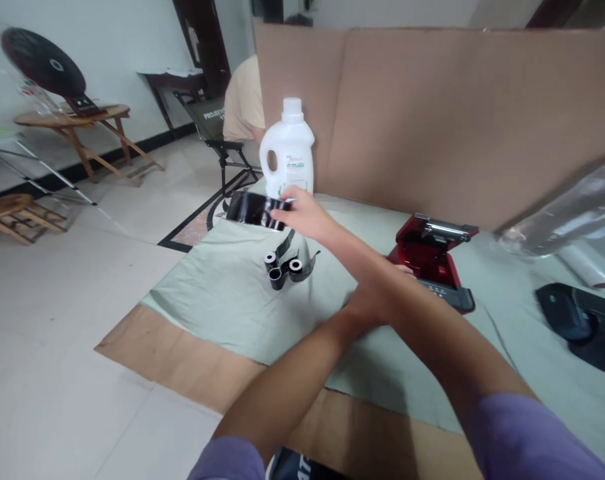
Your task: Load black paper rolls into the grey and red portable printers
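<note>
Black strip (252,208), right hand (302,211) pinching, left hand (370,308) part-hidden

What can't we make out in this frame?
All in the head view:
- Left hand: mostly hidden behind the right forearm; its hold can't be told.
- Red-and-black hinged-lid device: near left part hidden by the same forearm.
- Glossy black strip in the right hand: blurred, markings unreadable.
- White plastic handled bottle: label print too small.
- Black item with white lettering: cut off by the bottom edge.

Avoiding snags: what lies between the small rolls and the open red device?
The head view shows pale cloth, the right forearm and the partly hidden left hand.
</note>
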Available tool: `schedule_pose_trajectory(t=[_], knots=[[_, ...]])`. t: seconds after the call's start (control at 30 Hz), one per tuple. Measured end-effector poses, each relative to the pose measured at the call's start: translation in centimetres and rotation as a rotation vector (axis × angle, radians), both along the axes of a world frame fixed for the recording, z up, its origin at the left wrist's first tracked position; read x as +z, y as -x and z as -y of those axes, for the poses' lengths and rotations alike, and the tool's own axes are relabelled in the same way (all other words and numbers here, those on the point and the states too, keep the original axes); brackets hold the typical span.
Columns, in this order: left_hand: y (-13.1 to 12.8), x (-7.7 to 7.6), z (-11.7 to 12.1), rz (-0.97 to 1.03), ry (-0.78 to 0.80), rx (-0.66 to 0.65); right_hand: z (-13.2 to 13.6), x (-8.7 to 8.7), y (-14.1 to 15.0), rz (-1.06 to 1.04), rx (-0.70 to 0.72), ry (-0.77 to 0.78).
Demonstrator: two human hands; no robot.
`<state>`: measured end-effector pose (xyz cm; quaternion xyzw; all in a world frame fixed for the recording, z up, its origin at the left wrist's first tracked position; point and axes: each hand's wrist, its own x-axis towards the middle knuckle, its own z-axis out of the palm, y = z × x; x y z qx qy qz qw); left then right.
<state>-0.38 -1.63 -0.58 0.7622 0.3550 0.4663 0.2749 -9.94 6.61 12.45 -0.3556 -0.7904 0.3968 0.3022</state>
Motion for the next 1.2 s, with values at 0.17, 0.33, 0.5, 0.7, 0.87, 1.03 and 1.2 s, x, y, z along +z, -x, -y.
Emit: schedule_pose_trajectory(t=[0.17, 0.33, 0.5, 0.7, 0.87, 1.03, 1.2], knots=[[0.2, 0.5, 0.2, 0.04, -0.079, -0.036, 0.1, -4.0, 7.3, 0.527, 0.103, -0.244], [1.1, 1.7, 1.2, -0.007, -0.041, -0.042, 0.1, -5.4, 8.8, 0.709, 0.094, -0.208], [0.6, 1.1, 0.6, 0.0, -0.054, -0.051, 0.5, -3.5, 6.3, 0.716, 0.062, -0.286], [0.2, 0.9, 0.4, 0.0, -0.068, -0.038, 2.7, -2.5, 3.1, 0.79, 0.202, -0.385], [0.8, 1.2, 1.1, -0.035, -0.073, -0.009, 3.3, -4.0, 4.0, 0.804, 0.167, -0.391], [0.2, -0.2, -0.1, -0.038, -0.087, -0.018, 2.0, -4.4, 2.9, 0.671, 0.019, -0.375], [0.3, -0.3, -0.5, -0.058, -0.051, -0.07, 0.0, -1.8, -3.9, -0.202, -0.265, 0.187]])
